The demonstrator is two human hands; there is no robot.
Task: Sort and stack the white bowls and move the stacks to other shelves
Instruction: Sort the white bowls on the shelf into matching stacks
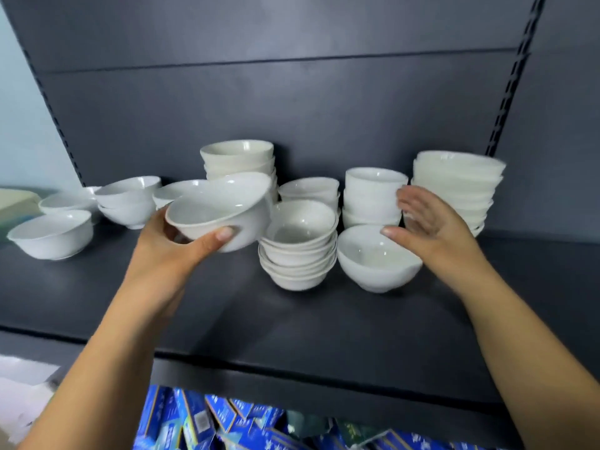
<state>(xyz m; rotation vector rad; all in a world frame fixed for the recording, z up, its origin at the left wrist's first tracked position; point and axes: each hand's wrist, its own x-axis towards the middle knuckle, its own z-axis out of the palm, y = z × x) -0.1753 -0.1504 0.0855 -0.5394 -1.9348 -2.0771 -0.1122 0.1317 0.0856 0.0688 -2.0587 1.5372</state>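
Observation:
My left hand (175,251) grips a tilted white bowl (224,212) in the air, just left of a low stack of small bowls (298,254). My right hand (431,225) is spread with nothing in it, above a single bowl (376,258) and between a stack of cup-like bowls (373,196) and a taller stack (457,186) at the right. A cream stack (240,160) stands at the back, with another short stack (311,190) beside it. Loose bowls (52,235) and a pair (126,199) sit at the left.
The dark shelf (227,319) has bare room along its front edge. A dark back panel rises behind the bowls, with a slotted upright (509,92) at the right. Blue boxes (207,420) lie on the level below. A pale object (16,203) sits at far left.

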